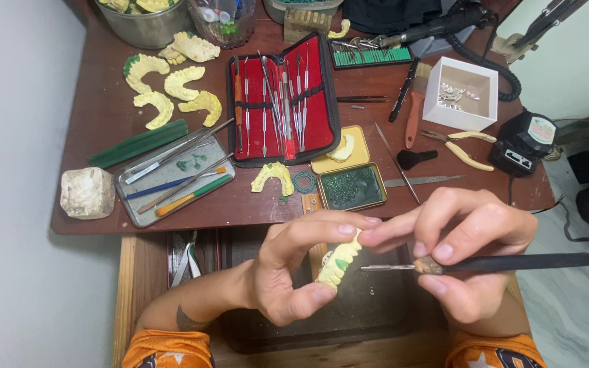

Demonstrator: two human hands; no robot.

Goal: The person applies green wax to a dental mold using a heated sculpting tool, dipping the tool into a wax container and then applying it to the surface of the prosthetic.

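Observation:
My left hand [293,269] pinches a pale yellow dental cast [338,261] between thumb and fingers, held on edge; a spot of green wax sits on its teeth. My right hand [468,255] grips a thin black-handled metal carving tool [499,263], its steel tip pointing left and almost touching the cast near the green spot. Both hands hover over a dark tray [376,307] in front of the brown table [103,116].
An open red-lined instrument case [318,116] lies mid-table. Several yellow casts [172,88] lie at the left. A metal tray of tools [131,204], a tin of green wax [351,187], a white box [461,92], pliers [468,146] and a white stone block [86,193] surround it.

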